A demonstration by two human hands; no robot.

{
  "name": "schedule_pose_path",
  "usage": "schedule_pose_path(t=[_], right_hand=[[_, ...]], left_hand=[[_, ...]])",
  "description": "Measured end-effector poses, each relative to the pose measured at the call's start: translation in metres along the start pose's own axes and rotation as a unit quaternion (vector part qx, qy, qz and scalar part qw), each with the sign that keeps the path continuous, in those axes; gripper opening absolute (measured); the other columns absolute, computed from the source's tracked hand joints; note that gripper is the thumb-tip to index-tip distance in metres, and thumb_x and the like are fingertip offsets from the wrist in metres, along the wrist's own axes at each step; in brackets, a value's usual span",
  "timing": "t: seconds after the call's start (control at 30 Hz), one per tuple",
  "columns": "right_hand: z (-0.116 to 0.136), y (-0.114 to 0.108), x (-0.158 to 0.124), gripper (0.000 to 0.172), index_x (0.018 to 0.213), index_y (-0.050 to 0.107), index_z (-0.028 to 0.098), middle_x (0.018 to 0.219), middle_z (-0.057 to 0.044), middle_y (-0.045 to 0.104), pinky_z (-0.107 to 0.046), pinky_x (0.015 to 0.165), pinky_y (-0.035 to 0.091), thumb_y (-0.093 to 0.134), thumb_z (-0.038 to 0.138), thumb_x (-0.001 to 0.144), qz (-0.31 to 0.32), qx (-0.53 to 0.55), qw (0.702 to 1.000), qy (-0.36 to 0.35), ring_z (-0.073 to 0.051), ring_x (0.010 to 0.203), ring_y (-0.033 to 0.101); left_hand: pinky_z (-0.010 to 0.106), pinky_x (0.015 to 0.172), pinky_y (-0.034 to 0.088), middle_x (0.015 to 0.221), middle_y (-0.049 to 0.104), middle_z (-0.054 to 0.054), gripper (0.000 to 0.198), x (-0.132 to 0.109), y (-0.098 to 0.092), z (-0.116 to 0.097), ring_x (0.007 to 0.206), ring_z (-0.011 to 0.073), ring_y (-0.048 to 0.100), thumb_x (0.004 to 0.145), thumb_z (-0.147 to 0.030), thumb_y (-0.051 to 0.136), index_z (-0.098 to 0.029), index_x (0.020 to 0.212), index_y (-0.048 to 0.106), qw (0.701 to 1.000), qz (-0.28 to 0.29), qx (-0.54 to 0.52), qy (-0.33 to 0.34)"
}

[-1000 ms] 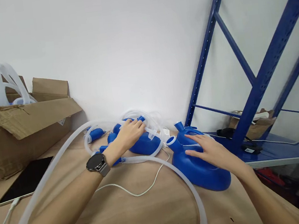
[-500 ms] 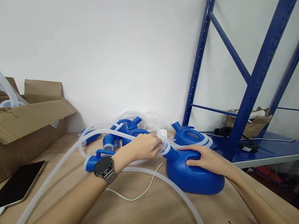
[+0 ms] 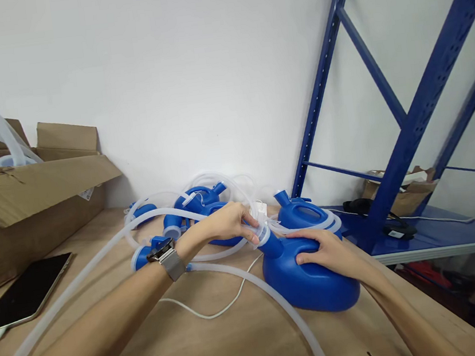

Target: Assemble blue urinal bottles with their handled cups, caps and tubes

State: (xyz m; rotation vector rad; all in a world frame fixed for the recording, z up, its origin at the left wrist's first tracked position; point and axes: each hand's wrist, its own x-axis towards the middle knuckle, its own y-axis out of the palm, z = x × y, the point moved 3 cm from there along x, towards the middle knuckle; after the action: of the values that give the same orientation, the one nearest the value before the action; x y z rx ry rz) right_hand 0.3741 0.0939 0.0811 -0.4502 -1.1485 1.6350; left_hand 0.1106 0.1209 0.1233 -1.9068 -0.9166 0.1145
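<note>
A blue urinal bottle lies in front of me on the wooden table, its angled neck pointing up and left. My right hand is wrapped over its handle and holds it steady. At the mouth, my left hand pinches the translucent cap with thumb and fingers; part of the cap is hidden. On my left wrist is a watch. A long translucent hose passes under my left hand, and another hose curves in front of the bottle.
More blue urinal bottles and hoses lie along the wall. At the left are an open cardboard box and a tablet on a cable. A blue metal rack stands right. A white cord crosses the table.
My left hand has turned at the cap, its wrist rolling and its thumb and fingers coming more into sight. My right hand and the bottle have stayed nearly still.
</note>
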Motion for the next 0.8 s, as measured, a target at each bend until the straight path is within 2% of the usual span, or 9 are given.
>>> schedule_pose_path(t=[0.13, 0.23, 0.37, 0.43, 0.5, 0.63, 0.8], right_hand=[[-0.001, 0.002, -0.001, 0.061, 0.127, 0.074, 0.028, 0.135, -0.006, 0.07, -0.052, 0.114, 0.041, 0.08, 0.055, 0.073, -0.008, -0.001, 1.0, 0.002, -0.039, 0.131, 0.059], [-0.002, 0.002, -0.001, 0.06, 0.126, 0.074, 0.028, 0.135, -0.005, 0.071, -0.05, 0.114, 0.041, 0.081, 0.054, 0.072, -0.007, 0.002, 1.0, 0.001, -0.038, 0.131, 0.059], [0.002, 0.003, -0.003, 0.06, 0.126, 0.074, 0.029, 0.134, -0.005, 0.071, -0.05, 0.112, 0.042, 0.08, 0.054, 0.072, -0.01, -0.011, 1.0, 0.014, -0.038, 0.129, 0.06], [0.009, 0.005, -0.005, 0.059, 0.126, 0.073, 0.027, 0.132, -0.007, 0.072, -0.05, 0.109, 0.045, 0.079, 0.055, 0.073, -0.021, -0.034, 0.999, 0.037, -0.039, 0.126, 0.062], [0.018, 0.008, -0.008, 0.057, 0.126, 0.072, 0.027, 0.13, -0.009, 0.073, -0.051, 0.103, 0.049, 0.075, 0.057, 0.077, -0.036, -0.065, 0.995, 0.06, -0.04, 0.123, 0.065], [0.034, 0.014, -0.015, 0.053, 0.128, 0.07, 0.028, 0.129, -0.009, 0.073, -0.049, 0.097, 0.052, 0.068, 0.059, 0.084, -0.042, -0.086, 0.994, 0.045, -0.04, 0.12, 0.067], [0.03, 0.017, -0.016, 0.053, 0.125, 0.072, 0.027, 0.126, -0.01, 0.075, -0.049, 0.095, 0.054, 0.069, 0.059, 0.083, -0.056, -0.094, 0.993, 0.039, -0.041, 0.117, 0.068]], left_hand=[[0.028, 0.074, 0.049, 0.089, 0.081, 0.007, 0.03, 0.006, 0.0, -0.002, 0.082, 0.0221, 0.07, 0.071, -0.037, 0.088, -0.014, 0.088, 0.082, 0.999, -0.015, 0.035, -0.022], [0.029, 0.072, 0.049, 0.088, 0.08, 0.008, 0.027, 0.009, -0.001, -0.01, 0.081, 0.0218, 0.07, 0.07, -0.033, 0.088, -0.014, 0.087, 0.081, 0.996, -0.004, 0.087, -0.024], [0.029, 0.068, 0.047, 0.082, 0.078, 0.007, 0.019, 0.005, 0.007, -0.026, 0.077, 0.0221, 0.07, 0.076, -0.031, 0.084, -0.014, 0.084, 0.079, 0.985, 0.009, 0.171, -0.016], [0.031, 0.065, 0.046, 0.082, 0.077, 0.009, 0.019, 0.002, 0.016, -0.031, 0.075, 0.0246, 0.07, 0.08, -0.033, 0.08, -0.014, 0.082, 0.077, 0.97, -0.007, 0.242, -0.018], [0.034, 0.063, 0.046, 0.087, 0.076, 0.014, 0.03, -0.001, 0.024, -0.031, 0.078, 0.0294, 0.071, 0.08, -0.042, 0.08, -0.012, 0.082, 0.075, 0.951, -0.046, 0.303, -0.049], [0.035, 0.067, 0.049, 0.089, 0.074, 0.013, 0.054, 0.001, 0.029, -0.019, 0.083, 0.0311, 0.072, 0.082, -0.067, 0.071, -0.014, 0.086, 0.071, 0.956, -0.066, 0.276, -0.072], [0.037, 0.076, 0.051, 0.104, 0.074, 0.017, 0.064, 0.006, 0.03, -0.007, 0.097, 0.0357, 0.071, 0.085, -0.073, 0.063, -0.013, 0.106, 0.068, 0.952, -0.07, 0.283, -0.098]])
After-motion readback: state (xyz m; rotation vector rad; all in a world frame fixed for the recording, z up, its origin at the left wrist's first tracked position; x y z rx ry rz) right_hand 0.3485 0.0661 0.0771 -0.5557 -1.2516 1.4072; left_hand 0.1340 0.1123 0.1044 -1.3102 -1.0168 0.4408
